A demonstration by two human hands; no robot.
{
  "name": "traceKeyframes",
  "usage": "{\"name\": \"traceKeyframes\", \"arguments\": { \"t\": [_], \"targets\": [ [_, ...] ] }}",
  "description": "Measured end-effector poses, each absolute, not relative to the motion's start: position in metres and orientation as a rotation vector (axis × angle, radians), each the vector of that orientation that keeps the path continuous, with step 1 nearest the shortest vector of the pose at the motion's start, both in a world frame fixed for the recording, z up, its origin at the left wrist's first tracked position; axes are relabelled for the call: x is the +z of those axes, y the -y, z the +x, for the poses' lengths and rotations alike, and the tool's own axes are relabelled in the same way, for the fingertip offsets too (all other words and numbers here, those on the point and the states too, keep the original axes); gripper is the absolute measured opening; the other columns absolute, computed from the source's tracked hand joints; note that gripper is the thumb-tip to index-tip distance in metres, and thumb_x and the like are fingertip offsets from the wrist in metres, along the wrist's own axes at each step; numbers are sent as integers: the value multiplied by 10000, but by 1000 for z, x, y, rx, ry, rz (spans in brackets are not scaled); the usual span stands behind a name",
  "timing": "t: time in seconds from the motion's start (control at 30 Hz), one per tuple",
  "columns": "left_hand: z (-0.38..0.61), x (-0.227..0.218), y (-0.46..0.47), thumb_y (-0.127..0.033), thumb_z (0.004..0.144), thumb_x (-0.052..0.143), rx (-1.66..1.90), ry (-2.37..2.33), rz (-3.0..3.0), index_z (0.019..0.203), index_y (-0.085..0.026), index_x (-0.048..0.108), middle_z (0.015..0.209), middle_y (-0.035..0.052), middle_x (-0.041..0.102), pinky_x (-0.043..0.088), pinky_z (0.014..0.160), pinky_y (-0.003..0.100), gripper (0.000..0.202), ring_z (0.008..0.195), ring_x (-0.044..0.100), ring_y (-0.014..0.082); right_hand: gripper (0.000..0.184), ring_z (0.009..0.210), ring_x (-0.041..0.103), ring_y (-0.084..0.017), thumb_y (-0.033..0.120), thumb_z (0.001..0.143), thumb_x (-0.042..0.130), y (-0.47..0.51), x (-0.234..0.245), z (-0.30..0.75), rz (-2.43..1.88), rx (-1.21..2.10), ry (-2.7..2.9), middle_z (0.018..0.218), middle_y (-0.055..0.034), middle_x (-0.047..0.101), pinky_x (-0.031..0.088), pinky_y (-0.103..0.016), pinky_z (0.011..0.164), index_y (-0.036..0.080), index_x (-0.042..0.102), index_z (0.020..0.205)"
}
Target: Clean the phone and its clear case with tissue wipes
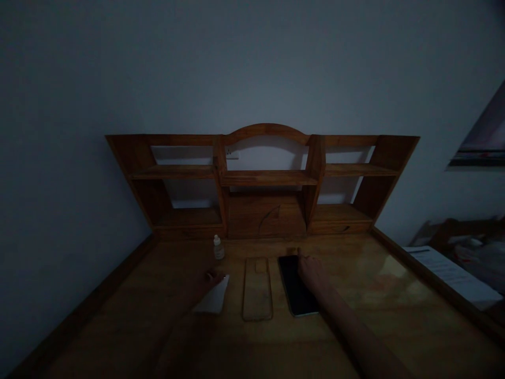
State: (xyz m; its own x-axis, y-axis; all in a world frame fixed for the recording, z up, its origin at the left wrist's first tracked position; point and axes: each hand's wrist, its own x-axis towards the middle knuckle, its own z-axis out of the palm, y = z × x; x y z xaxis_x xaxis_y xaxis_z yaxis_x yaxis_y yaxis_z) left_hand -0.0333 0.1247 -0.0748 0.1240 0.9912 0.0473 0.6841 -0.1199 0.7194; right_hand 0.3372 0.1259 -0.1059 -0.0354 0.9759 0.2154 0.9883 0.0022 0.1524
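Observation:
A dark smartphone (296, 295) lies on the wooden desk with its black face up. My right hand (312, 273) is closed at its upper right edge, one finger reaching along the top corner. To the left, a white cloth or tissue (213, 300) rests on the desktop. The closed fingers of my left hand (211, 278) are on its upper edge; the dim light hides part of the grip. Between both hands lies a clear phone case (257, 295) with a camera cutout. A small white-capped bottle (218, 248) stands upright beyond my left hand.
Behind these things, a wooden shelf unit (268, 179) spans the back of the desk (260, 350) against the wall. Raised wooden rims edge the desk's sides. Printed papers (453, 273) lie off to the right, beyond the rim. A wall socket (232, 154) shows through the shelf.

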Motion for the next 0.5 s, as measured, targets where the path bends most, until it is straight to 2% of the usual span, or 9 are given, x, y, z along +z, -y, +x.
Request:
{"name": "traceKeyframes", "arguments": {
  "t": [0.03, 0.13, 0.33, 0.4, 0.5],
  "targets": [
    [-48, -77, -129, -501, 752, 640, 760, -1647, 1857, 842, -181, 678, 815, 48, 670, 467, 704, 324, 335, 746, 603, 214, 508, 795, 726, -287, 96, 944, 436, -127, -103, 337, -2161, -397, 2175, 861, -184, 729, 527, -351, 694, 45, 410, 1449],
    [-81, -84, -143, -377, 617, 772, 807, -1677, 1816, 981, -217, 680, 960, 52, 675, 477, 765, 350, 409, 819, 605, 233, 485, 752, 735, -289, 136, 971, 415, -127, -96, 335, -2171, -374, 2155, 814, -175, 733, 527, -347, 655, 50, 409, 1448],
    [-89, -80, -158, -259, 428, 860, 697, -1604, 1841, 843, -239, 718, 948, 61, 684, 456, 914, 391, 439, 959, 601, 290, 518, 738, 742, -272, 189, 972, 459, -119, -87, 331, -2136, -347, 2163, 791, -145, 740, 522, -321, 644, 108, 376, 1477],
    [-85, -75, -158, -250, 430, 855, 674, -1597, 1835, 796, -236, 714, 897, 52, 679, 465, 878, 381, 393, 906, 602, 278, 558, 728, 740, -272, 192, 972, 462, -116, -86, 331, -2128, -347, 2149, 790, -141, 741, 517, -319, 636, 109, 321, 1506],
    [-78, -65, -154, -274, 503, 823, 589, -1521, 1831, 719, -218, 699, 778, 35, 667, 481, 752, 336, 255, 770, 604, 238, 585, 708, 735, -275, 194, 987, 426, -113, -84, 331, -2108, -342, 2096, 787, -143, 742, 504, -321, 616, 90, 244, 1533]
  ]
}}
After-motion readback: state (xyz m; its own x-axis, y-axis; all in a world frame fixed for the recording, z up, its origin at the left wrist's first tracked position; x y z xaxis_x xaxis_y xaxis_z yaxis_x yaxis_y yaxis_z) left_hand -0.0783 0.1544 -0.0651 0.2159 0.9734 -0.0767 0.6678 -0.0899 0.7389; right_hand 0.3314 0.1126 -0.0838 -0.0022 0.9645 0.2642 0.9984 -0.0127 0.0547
